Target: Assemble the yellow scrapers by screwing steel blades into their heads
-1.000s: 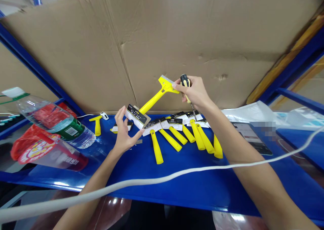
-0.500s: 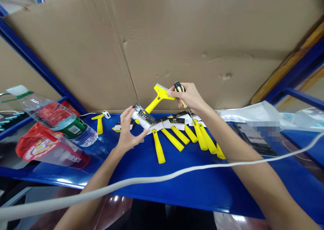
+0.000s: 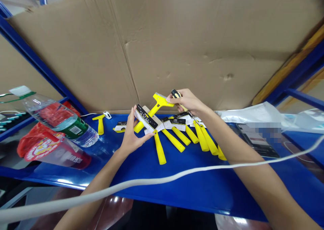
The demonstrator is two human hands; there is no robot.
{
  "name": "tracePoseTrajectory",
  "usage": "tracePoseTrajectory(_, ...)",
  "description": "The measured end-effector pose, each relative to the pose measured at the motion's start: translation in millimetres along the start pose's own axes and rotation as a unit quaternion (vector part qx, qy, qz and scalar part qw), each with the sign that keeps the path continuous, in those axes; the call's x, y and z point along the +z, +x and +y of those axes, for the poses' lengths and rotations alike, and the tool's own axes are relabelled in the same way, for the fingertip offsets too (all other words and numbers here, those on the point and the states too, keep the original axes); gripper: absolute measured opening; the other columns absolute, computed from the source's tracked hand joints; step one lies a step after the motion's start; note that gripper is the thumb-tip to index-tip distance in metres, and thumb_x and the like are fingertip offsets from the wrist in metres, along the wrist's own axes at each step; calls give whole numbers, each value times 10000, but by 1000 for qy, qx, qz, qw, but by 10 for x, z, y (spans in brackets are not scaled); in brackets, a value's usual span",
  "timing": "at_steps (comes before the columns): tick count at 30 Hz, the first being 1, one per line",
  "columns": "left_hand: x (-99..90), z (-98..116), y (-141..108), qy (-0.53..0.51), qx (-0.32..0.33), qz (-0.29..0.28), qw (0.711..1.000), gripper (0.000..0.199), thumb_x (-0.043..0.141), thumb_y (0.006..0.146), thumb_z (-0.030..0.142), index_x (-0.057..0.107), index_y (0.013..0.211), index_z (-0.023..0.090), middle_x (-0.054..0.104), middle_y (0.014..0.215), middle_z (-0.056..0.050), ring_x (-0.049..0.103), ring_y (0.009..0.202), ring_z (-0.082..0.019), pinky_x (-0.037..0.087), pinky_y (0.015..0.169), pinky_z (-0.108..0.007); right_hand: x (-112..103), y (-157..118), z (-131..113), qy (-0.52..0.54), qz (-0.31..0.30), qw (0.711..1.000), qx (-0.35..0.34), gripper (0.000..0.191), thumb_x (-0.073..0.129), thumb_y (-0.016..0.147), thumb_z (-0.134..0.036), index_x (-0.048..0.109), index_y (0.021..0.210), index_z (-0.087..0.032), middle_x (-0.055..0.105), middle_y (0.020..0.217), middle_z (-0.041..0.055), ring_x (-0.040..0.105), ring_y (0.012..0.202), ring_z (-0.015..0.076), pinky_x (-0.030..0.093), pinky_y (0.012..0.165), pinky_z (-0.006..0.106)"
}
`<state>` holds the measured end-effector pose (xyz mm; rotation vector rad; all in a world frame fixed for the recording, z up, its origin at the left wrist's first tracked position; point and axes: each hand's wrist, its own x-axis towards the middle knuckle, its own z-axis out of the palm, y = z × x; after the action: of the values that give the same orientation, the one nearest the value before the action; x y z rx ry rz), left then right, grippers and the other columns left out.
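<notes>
Head view: the left hand [image 3: 133, 140] pinches a black-and-white card [image 3: 144, 118] over the handle of a yellow scraper [image 3: 159, 100], while the right hand [image 3: 186, 102] closes around a black-and-yellow screwdriver [image 3: 176, 94] just beside the scraper's blade. Yellow handles [image 3: 160, 152] lie on the blue tabletop [image 3: 177, 189].

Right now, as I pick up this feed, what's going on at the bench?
A person at a blue shelf pinches a black-and-white printed card in the left hand and grips a yellow-and-black screwdriver in the right hand, its shaft pointing down. A yellow-handled scraper rises behind the card, its head beside the right hand. More yellow handles, some with cards, lie in a row on the shelf.
</notes>
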<state>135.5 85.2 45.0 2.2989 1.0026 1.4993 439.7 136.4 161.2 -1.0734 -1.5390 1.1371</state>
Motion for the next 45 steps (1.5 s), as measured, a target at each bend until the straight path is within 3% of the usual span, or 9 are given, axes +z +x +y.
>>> tracePoseTrajectory(2, 24, 10, 2, -9, -45, -2, 999, 1303, 999, 821, 522, 210, 1845, 355, 246, 1896, -213, 360, 1709, -449, 450, 1308, -630, 27, -32, -33, -27, 6, 999, -20, 406, 1006, 697, -469, 773, 860, -179, 571, 611, -28, 465, 432, 97, 409, 434, 296)
tracePoseTrajectory(4, 31, 36, 19, -16, -114, -9, 993, 1293, 1023, 786, 507, 282, 1831, 333, 447, 1804, -218, 533, 1600, -434, 496, 1268, -606, 52, -76, -87, -65, 13, 997, -39, 396, 980, 725, -476, 776, 886, -177, 600, 659, -12, 513, 445, 111, 380, 423, 293)
tracePoseTrajectory(7, 34, 123, 48, -53, -216, -41, 974, 1351, 1047, 751, 471, 262, 1837, 294, 795, 1387, -151, 763, 1291, -370, 582, 1158, -553, 100, -138, -162, -122, 17, 990, -64, 344, 931, 773, -450, 769, 915, -181, 592, 711, -9, 537, 485, 126, 403, 431, 297)
tracePoseTrajectory(9, 57, 199, 58, -114, -254, -52, 959, 1408, 1059, 732, 430, 209, 1842, 269, 842, 1196, -98, 803, 1145, -322, 613, 1096, -498, 142, -161, -183, -151, 13, 985, -82, 293, 888, 808, -423, 772, 929, -183, 583, 722, -10, 527, 524, 131, 434, 461, 302)
tracePoseTrajectory(14, 163, 333, 43, -308, -272, -32, 911, 1492, 1106, 642, 355, 194, 1821, 298, 830, 1171, -86, 805, 952, -248, 658, 925, -386, 236, -168, -170, -196, -23, 974, -108, 207, 823, 840, -368, 772, 905, -179, 637, 736, 5, 516, 625, 141, 419, 572, 305)
tracePoseTrajectory(18, 176, 406, 45, -382, -259, -21, 887, 1312, 1076, 707, 367, 303, 1767, 346, 812, 1303, -115, 811, 951, -233, 660, 843, -346, 263, -177, -167, -215, -48, 970, -104, 187, 816, 829, -346, 780, 890, -173, 650, 736, 4, 509, 632, 138, 406, 597, 305)
tracePoseTrajectory(24, 166, 478, 67, -407, -321, -5, 855, 747, 1004, 824, 404, 591, 1423, 236, 860, 1167, -104, 836, 920, -249, 666, 768, -330, 288, -196, -161, -220, -91, 968, -80, 172, 791, 857, -337, 822, 924, -181, 710, 784, 19, 565, 623, 135, 439, 541, 277)
tracePoseTrajectory(40, 178, 537, 81, -451, -391, 25, 802, 468, 977, 856, 460, 769, 1158, 168, 841, 1039, -98, 800, 836, -215, 603, 555, -238, 331, -192, -110, -181, -160, 970, -29, 141, 818, 885, -339, 841, 937, -211, 723, 777, 7, 571, 554, 117, 482, 430, 254)
tracePoseTrajectory(45, 100, 512, 114, -544, -424, -30, 724, 356, 884, 960, 485, 730, 953, 164, 655, 711, 1, 551, 522, -83, 450, 419, -164, 291, -230, -170, -142, -147, 977, -64, 287, 822, 952, -490, 853, 1061, -225, 760, 886, 20, 541, 540, 101, 438, 443, 257)
